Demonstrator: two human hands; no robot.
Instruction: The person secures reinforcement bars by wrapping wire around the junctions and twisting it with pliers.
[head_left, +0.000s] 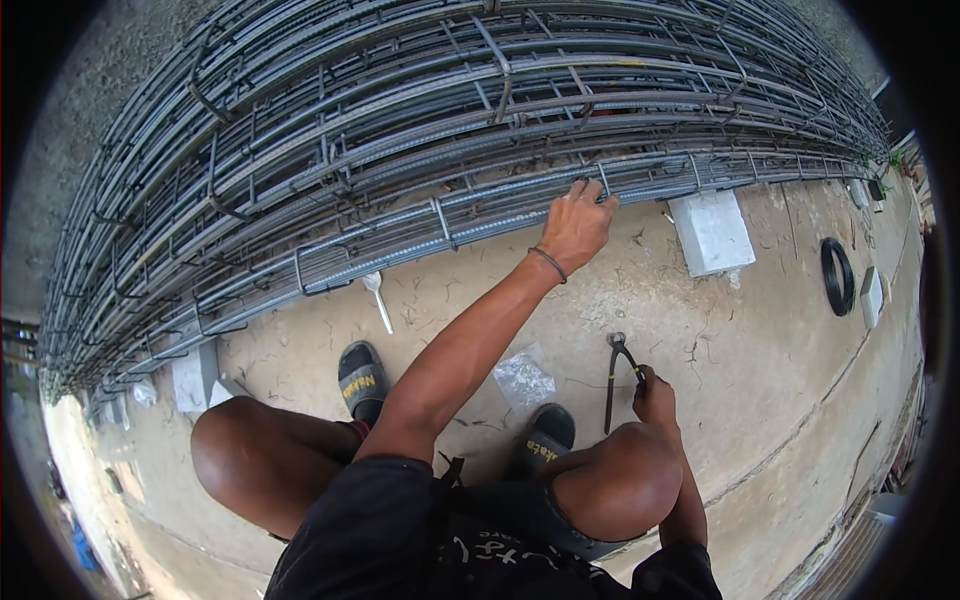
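With bent fingers, my left hand (580,225) grips the near edge of a long rebar cage (440,222), close to one of its stirrups. Its fingertips are partly hidden against the bars. Lower and to the right, my right hand (655,400) is closed round one handle of black end-cutting pincers (611,385). Their other handle stands apart from that hand, and the jaws point away from me, just over the concrete floor (640,290).
More rebar cages (400,90) lie stacked across the far side. White blocks (712,232) (195,375) sit under the near edge. On the floor are a white plastic spoon (378,300), a clear plastic bag (524,379) and a black wire coil (837,276). My slippers (361,372) are close by.
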